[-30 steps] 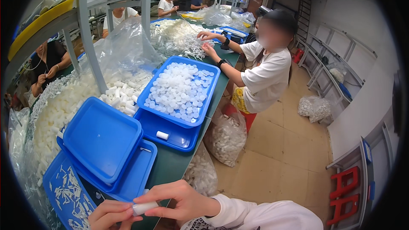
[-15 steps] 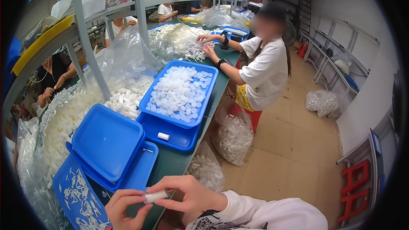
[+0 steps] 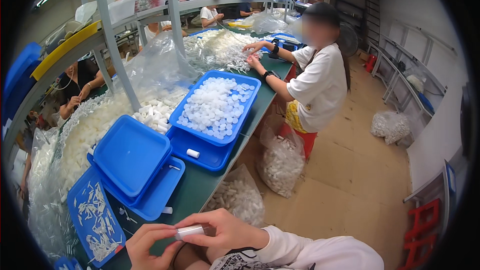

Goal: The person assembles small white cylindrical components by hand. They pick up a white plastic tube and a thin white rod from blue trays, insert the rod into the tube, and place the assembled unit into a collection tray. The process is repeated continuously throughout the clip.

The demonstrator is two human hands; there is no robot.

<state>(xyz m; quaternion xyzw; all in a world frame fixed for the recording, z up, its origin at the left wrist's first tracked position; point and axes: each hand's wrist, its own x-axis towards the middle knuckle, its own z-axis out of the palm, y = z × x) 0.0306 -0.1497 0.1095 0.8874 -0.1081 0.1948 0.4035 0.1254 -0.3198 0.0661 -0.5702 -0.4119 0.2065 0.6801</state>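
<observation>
A small white cylindrical tube with a clear sleeve or end (image 3: 190, 232) lies sideways between my two hands, low in the picture. My left hand (image 3: 152, 246) pinches its left end between thumb and fingertips. Thumb and fingers of my right hand (image 3: 227, 230) grip the other end and partly cover it. Just beyond the hands, a white cylinder (image 3: 167, 210) lies on the green table (image 3: 200, 186) beside stacked blue trays (image 3: 132, 156). Left of my hands, a blue tray (image 3: 111, 222) holds many thin white pieces.
Another blue tray (image 3: 256, 90) bears translucent round discs, above a tray with one white cylinder (image 3: 193, 153). White parts (image 3: 95, 135) are heaped along the left. A grey shelf post (image 3: 116, 45) rises there. A co-worker (image 3: 320, 80) sits beyond; bags of parts (image 3: 282, 165) stand on the floor.
The surroundings have shifted slightly right in the picture. Both hands keep hold of the tube, which now sits a little farther right and shows more of its clear part. A loose cylinder has come into view.
</observation>
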